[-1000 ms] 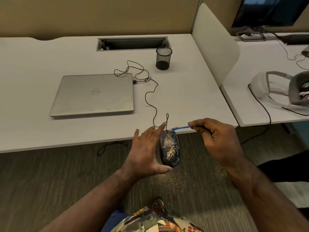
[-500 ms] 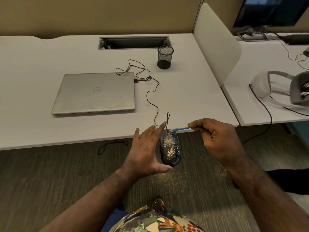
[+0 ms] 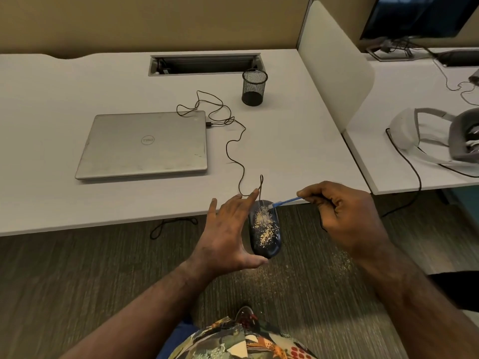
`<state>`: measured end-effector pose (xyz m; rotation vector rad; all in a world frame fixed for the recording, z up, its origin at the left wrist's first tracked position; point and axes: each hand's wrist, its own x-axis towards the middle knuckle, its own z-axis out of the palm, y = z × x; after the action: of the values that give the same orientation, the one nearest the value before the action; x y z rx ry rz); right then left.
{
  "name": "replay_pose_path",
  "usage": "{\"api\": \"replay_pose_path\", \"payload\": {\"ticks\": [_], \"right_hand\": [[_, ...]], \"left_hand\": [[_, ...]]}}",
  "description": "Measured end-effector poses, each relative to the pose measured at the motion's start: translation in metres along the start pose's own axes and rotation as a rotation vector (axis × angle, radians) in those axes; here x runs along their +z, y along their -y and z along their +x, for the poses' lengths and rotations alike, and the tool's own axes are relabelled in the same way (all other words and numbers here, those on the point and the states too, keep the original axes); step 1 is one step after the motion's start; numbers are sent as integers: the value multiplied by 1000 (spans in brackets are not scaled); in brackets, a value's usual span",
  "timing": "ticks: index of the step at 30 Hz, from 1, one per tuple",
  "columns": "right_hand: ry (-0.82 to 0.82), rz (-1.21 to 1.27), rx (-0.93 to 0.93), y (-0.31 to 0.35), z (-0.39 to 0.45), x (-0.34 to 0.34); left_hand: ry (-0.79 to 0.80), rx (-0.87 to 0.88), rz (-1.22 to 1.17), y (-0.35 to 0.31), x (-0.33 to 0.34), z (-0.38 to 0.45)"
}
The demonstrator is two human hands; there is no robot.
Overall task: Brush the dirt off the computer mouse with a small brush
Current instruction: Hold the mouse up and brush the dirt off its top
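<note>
A black computer mouse [image 3: 265,230] dusted with yellowish crumbs is held in the air just off the desk's front edge. My left hand [image 3: 228,234] grips it from the left side, thumb under its near end, fingers spread along it. My right hand [image 3: 342,216] pinches a small blue-handled brush [image 3: 285,202]. The brush's pale tip touches the far right part of the mouse. The mouse's thin black cable [image 3: 233,151] runs back across the desk to the laptop.
A closed silver laptop [image 3: 145,145] lies on the white desk [image 3: 51,198], with a black mesh cup [image 3: 254,87] behind it. A white divider [image 3: 334,63] separates the neighbouring desk, which carries a headset [image 3: 440,141]. Crumbs speckle the carpet [image 3: 298,278] below.
The hands, mouse and brush hold almost the same pose; the brush tip has edged slightly down onto the mouse's far end. The view shifted a little.
</note>
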<state>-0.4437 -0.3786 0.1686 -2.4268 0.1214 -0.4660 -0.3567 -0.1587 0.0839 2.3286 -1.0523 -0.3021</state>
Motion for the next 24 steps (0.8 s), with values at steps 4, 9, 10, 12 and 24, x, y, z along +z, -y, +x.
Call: {"api": "replay_pose_path", "payload": {"ticks": [4,9,10,12,24], "right_hand": [[-7,-9,-25,1,3,0],[34,-37,-25,-1,3,0],[22,-37,-22,-2,3,-1],[-9,-19,-22,-3,4,-2],[-5,-19,-42,-6,5,-3]], "left_hand": [[2,6,1,-1,2,2],[-19,-1,-8,1,0,4],[-18,-1,-8,1,0,3],[-13,1,-10,0,0,3],[5,2,-19,-1,3,7]]}}
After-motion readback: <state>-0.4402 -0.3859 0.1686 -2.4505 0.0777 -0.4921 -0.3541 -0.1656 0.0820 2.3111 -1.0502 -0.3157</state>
